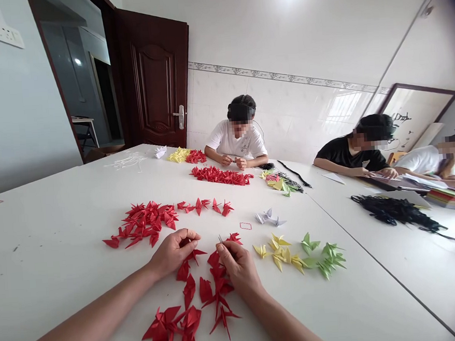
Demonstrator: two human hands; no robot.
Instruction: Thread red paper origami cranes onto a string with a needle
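Note:
My right hand (pixel 238 266) pinches a thin metal needle (pixel 220 239) between its fingertips, point up. My left hand (pixel 174 253) is curled closed on a red paper crane (pixel 194 255), just left of the needle. Below both hands lies a loose line of red origami cranes (pixel 189 318), some partly under my right wrist. A larger heap of red cranes (pixel 147 220) sits ahead of my left hand. Yellow and green cranes (pixel 299 254) lie to the right of my right hand, with a few pale lilac cranes (pixel 269 218) beyond.
The white table (pixel 55 151) holds a long row of red cranes (pixel 220 176) and a small red loop (pixel 246 226). A co-worker (pixel 235 141) sits across it. Two more people (pixel 351 154) work at the right, near black strung cranes (pixel 394 212) and stacked paper (pixel 453 199).

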